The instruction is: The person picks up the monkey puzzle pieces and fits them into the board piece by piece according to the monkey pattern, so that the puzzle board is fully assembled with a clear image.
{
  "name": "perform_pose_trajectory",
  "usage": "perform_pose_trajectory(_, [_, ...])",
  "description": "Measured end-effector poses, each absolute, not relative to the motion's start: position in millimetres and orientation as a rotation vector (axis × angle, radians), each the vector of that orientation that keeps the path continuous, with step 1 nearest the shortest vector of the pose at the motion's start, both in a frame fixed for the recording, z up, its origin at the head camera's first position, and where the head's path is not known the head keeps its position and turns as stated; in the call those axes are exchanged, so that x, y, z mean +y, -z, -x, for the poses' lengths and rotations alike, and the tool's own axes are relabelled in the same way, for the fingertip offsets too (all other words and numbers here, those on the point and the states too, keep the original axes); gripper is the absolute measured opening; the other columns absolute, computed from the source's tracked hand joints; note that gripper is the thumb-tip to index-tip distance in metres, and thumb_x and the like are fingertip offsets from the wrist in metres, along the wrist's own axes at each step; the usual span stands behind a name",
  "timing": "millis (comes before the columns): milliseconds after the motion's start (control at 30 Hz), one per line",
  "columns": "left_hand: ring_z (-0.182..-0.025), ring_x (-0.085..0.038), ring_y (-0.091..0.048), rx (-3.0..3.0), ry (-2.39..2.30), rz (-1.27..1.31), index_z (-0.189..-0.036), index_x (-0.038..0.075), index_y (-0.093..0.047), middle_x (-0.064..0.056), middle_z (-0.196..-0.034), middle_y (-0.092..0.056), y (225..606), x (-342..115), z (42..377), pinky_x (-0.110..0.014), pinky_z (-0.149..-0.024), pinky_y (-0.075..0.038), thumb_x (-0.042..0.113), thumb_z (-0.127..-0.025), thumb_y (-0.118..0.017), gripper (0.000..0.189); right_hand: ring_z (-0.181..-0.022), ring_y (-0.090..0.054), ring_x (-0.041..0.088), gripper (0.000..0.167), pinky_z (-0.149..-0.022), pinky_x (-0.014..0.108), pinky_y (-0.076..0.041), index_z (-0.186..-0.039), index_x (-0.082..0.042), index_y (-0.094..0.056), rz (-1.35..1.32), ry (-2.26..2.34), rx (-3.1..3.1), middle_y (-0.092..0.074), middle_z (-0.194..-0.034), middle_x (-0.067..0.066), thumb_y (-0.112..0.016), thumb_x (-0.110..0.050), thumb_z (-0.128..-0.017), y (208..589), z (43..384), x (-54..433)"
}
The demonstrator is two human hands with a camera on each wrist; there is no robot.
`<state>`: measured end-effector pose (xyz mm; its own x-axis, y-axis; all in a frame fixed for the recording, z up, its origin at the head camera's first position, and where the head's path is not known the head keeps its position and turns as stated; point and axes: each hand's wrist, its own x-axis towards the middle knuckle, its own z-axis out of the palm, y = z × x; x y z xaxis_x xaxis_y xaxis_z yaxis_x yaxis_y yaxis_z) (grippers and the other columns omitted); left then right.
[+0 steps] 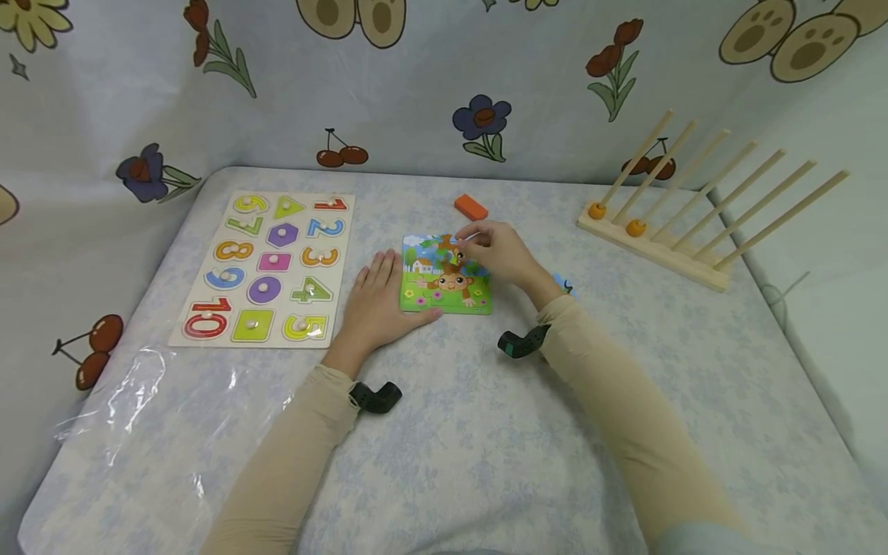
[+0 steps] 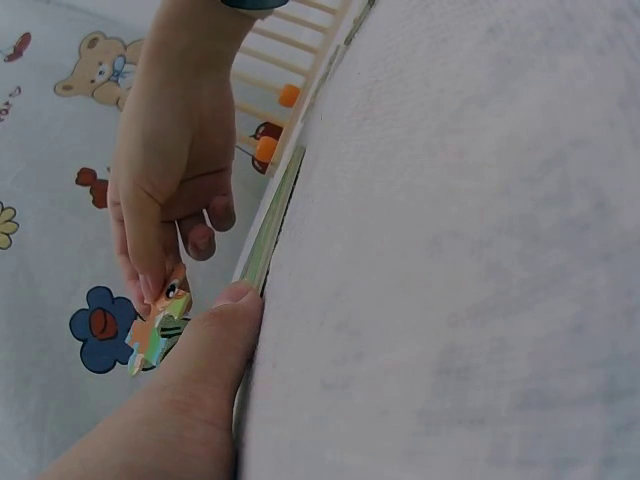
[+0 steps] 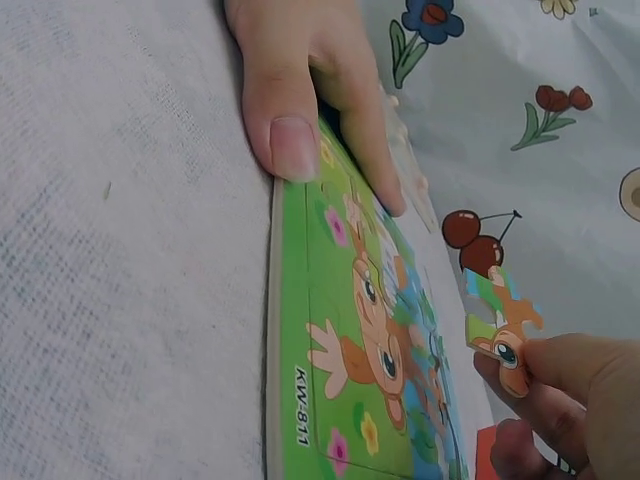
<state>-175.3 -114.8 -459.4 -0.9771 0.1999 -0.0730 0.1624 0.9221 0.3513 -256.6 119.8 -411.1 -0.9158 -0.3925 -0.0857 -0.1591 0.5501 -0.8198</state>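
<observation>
A jigsaw puzzle board with a monkey picture lies flat in the middle of the table. My left hand rests at its left side, fingers straight, the thumb along the near edge. Between thumb and fingertips, my right hand pinches a puzzle piece above the board's upper right part. That piece shows a brown monkey face with one eye, and in the right wrist view it is tilted and apart from the board. Partly hidden by the right wrist, a small blue piece lies on the table.
Left of the puzzle lies a number and shape peg board. An orange block sits behind the puzzle. At the back right stands a wooden rack with tall slanting rods and two orange beads. Clear plastic wrap lies front left.
</observation>
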Motion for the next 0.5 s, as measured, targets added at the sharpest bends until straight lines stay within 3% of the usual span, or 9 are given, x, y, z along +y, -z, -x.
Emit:
perform_pose_trajectory(300, [-0.157, -0.027, -0.002, 2.975, -0.521, -0.285, -0.16, 0.005, -0.005, -0.012, -0.168, -0.006, 458, -115, 176, -0.047, -0.127, -0.007, 0.087, -0.076, -0.049, 0.125, -0.075, -0.061, 0.032, 0.025, -0.066, 0.038, -0.053, -0.117, -0.011, -0.065, 0.291, 1.428, 2.526, -0.073, -0.101, 0.012, -0.062, -0.027, -0.099, 408, 257, 138])
perform_pose_trajectory(500, [-0.157, -0.027, -0.001, 2.971, -0.533, -0.284, -0.16, 0.005, -0.005, -0.011, -0.168, -0.005, 458, -115, 175, -0.047, -0.127, -0.007, 0.087, -0.076, -0.05, 0.125, -0.065, -0.059, 0.024, 0.021, -0.059, 0.036, -0.051, -0.112, -0.011, -0.064, 0.217, 1.455, 2.502, -0.074, -0.101, 0.014, -0.062, -0.027, -0.099, 408, 257, 146])
